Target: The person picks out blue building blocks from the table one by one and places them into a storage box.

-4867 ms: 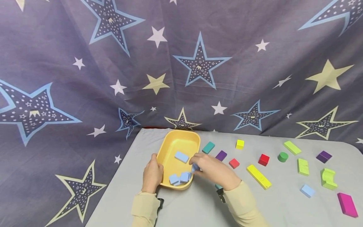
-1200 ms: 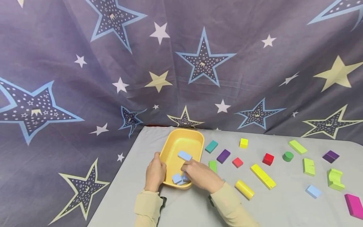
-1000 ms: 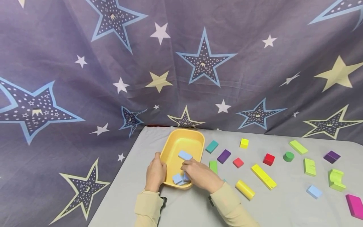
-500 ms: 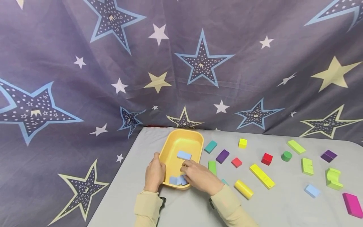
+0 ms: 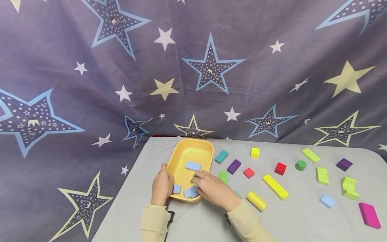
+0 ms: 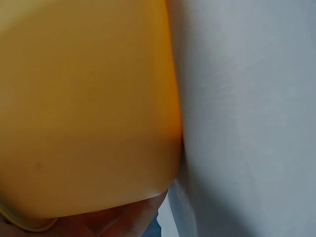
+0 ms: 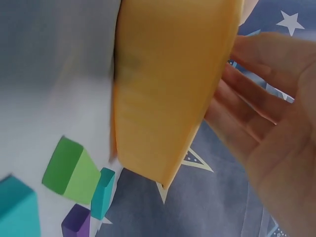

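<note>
My left hand grips the left side of a yellow tray. In the left wrist view the tray's wall fills much of the picture, and fingers show under it. Light blue blocks lie inside: one near the middle, another at the front left, others bunched at the front. Over the tray's right rim reaches my right hand, its fingers slightly bent just above the bunched blocks. In the right wrist view that hand shows no block; its fingertips are partly hidden behind the rim.
Right of the tray, loose blocks lie on the grey cloth: a teal block, a green block, a yellow cylinder, a light blue block, a magenta block and several others. A star-patterned curtain hangs behind the table.
Earlier my right hand held a blue block at the tray's right rim; now its fingers are inside. One blue block has moved left, apart from the front group. The left hand keeps its grip.
</note>
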The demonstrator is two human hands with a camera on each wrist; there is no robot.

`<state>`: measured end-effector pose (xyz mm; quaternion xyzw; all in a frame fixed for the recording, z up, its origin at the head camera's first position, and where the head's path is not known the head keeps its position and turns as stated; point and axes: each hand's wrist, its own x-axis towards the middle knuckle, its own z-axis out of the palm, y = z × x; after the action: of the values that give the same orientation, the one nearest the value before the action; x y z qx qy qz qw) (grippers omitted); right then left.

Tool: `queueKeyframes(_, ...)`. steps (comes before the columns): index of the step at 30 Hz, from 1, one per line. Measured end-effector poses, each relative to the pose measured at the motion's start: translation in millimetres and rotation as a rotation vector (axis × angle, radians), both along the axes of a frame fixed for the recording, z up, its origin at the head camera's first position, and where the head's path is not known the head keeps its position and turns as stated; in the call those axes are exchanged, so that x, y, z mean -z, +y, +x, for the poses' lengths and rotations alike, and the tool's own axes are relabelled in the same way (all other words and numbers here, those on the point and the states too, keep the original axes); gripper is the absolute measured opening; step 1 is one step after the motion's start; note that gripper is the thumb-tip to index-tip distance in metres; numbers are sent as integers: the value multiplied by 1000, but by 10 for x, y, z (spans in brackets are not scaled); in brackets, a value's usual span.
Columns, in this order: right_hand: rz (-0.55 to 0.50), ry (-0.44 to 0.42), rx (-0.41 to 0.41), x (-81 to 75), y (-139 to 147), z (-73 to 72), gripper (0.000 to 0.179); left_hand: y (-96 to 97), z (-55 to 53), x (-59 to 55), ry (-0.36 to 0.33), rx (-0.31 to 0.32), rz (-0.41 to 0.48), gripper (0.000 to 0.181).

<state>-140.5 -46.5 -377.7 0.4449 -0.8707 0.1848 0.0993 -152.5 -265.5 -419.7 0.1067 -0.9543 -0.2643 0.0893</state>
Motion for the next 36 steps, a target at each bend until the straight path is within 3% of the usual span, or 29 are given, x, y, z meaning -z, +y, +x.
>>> queueKeyframes(13, -17, 4, 41, -89, 148, 127, 20, 8, -4, -13, -14, 1, 11, 42)
queueKeyframes(36, -17, 14, 70, -173, 407, 186, 36, -15, 6, 24, -13, 5, -3, 41)
